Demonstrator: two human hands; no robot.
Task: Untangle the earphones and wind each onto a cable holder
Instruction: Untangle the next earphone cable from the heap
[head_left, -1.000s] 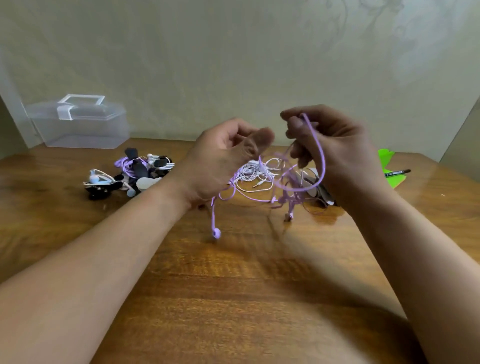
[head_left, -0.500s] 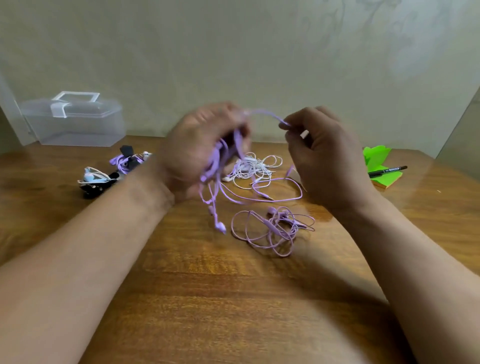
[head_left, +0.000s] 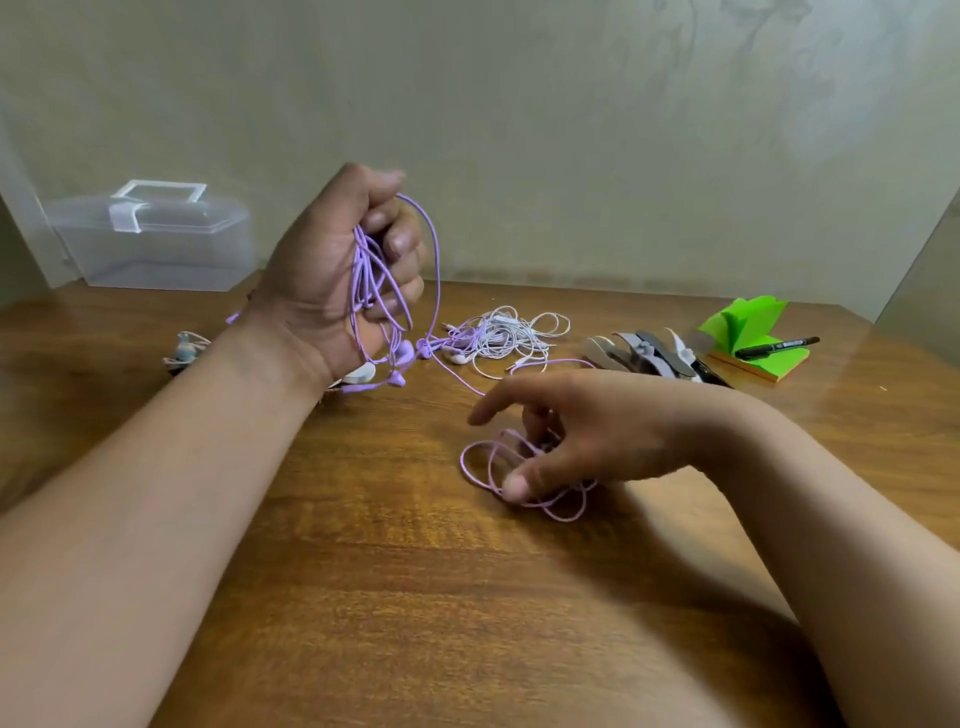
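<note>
As it stands raised above the table (head_left: 363, 571), your left hand (head_left: 322, 280): palm turned toward you, fingers curled tight round a bunch of the purple earphones (head_left: 366, 275).
Purple earphones: part is bunched in your left fist, with earbuds dangling just below it. One strand loops out over your fingers and runs down to the table, toward a loose coil lying under your right hand.
Right hand (head_left: 587, 441): low on the table, index finger stretched out to the left, thumb resting on the near side of the coil, other fingers bent down into it. Blur hides whether you grip the cord or only touch it, so I cannot tell.
White earphones (head_left: 504, 332): a tangled heap on the table, behind your right hand and just right of the hanging earbuds.
Cable holders (head_left: 644, 353): a row of flat grey, white and black pieces lying right of the white heap.
Other earphones (head_left: 184, 351): a small bundle on the table at left, mostly hidden behind your left forearm.
Sticky notes (head_left: 748, 322): a green pad at far right, some sheets folded up, with a black marker (head_left: 776, 347) lying on it.
Plastic box (head_left: 156, 239): clear, lid on, against the wall at back left.
</note>
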